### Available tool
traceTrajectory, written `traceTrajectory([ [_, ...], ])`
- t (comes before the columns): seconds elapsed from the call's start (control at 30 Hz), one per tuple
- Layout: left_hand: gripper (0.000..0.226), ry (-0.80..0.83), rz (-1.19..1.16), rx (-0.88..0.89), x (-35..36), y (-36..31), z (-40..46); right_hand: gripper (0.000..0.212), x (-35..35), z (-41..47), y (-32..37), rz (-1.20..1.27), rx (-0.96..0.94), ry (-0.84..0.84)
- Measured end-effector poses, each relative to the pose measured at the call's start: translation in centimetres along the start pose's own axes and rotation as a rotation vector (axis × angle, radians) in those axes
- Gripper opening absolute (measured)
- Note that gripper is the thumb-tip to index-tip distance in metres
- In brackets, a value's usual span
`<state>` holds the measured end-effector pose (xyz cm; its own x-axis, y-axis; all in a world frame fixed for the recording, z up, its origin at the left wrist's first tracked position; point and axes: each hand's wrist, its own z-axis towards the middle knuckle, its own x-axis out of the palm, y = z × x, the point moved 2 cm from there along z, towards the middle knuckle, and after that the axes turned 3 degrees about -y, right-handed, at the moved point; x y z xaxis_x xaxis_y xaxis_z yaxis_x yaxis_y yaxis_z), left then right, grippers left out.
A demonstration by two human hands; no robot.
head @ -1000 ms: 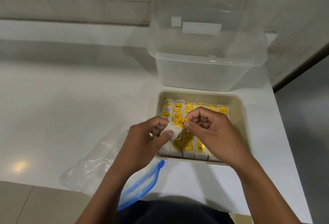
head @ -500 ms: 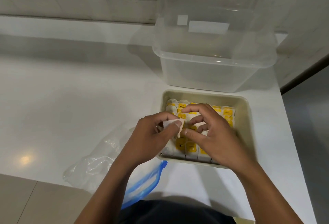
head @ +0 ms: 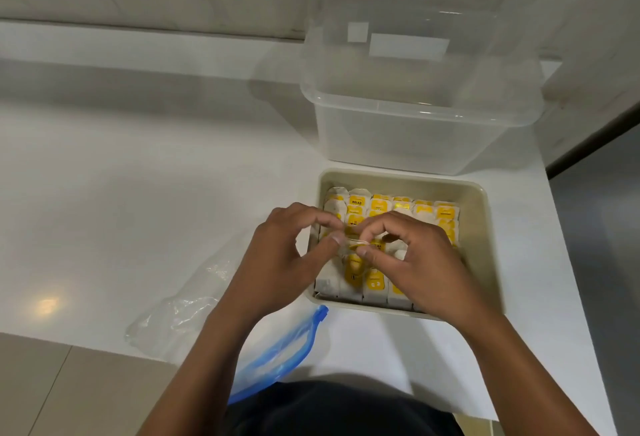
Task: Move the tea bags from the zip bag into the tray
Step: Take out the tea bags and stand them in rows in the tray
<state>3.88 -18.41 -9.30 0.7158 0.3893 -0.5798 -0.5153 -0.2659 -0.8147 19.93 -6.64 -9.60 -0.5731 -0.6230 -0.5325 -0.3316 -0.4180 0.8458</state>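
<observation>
**Nearly packed: one tea bag over the tray**

Right now I have both hands above the middle of the tray (head: 485, 227), pinching a single tea bag (head: 353, 243) between them. My left hand (head: 287, 255) grips its left end with thumb and forefinger; my right hand (head: 412, 262) grips the right end the same way. The bag's long axis runs left to right between my fingertips, and the open slot I judge it should go into lies straight below, among the rows of yellow-labelled tea bags (head: 381, 205) standing on edge. Neither hand is nearer; the move is simply downward.

The zip bag (head: 194, 311) lies flat and crumpled on the counter to my left, its blue seal (head: 280, 352) toward me; my left forearm crosses it and I cannot tell whether any bags remain inside. My hands hide the tray's centre, so the gap itself is unseen. A clear plastic tub (head: 415, 130) stands just behind the tray.
</observation>
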Motion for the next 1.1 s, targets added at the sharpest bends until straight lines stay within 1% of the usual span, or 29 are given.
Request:
traceTrajectory([
  [0.1,0.007,-0.01,0.101,0.045,-0.1,0.5,-0.5,0.013,1.2,0.3,-1.1,0.053,0.135,0.086],
  [0.23,0.02,-0.053,0.212,0.05,-0.4,1.8,-0.8,0.016,3.4,1.2,-2.0,-0.013,0.19,0.217],
  [0.37,0.026,-0.041,0.212,-0.014,-0.5,2.7,-1.2,0.01,4.4,1.9,-2.1,-0.158,0.221,0.431],
  [0.43,0.026,-0.043,0.203,-0.036,-0.5,3.0,-1.4,0.008,4.7,2.1,-2.0,-0.172,0.237,0.526],
  [0.53,0.025,-0.03,0.172,-0.072,-0.4,3.1,-1.6,0.004,5.2,2.4,-1.8,-0.238,0.235,0.622],
  [0.67,0.024,-0.014,0.159,-0.083,-0.5,3.2,-1.5,0.002,5.4,3.0,-1.9,-0.383,0.188,0.669],
  [0.77,0.024,0.0,0.172,-0.076,-0.6,3.3,-1.3,0.001,5.5,3.5,-2.0,-0.415,0.17,0.703],
  [0.87,0.026,0.012,0.173,-0.082,-0.6,3.3,-1.1,0.005,5.8,3.9,-2.0,-0.414,0.137,0.698],
  [0.93,0.026,0.023,0.186,-0.085,-0.6,3.3,-1.0,0.005,6.2,3.9,-1.9,-0.423,0.117,0.677],
  [1.1,0.026,0.023,0.18,-0.084,-0.7,3.5,-1.1,0.009,6.7,3.6,-1.8,-0.534,0.062,0.554],
])
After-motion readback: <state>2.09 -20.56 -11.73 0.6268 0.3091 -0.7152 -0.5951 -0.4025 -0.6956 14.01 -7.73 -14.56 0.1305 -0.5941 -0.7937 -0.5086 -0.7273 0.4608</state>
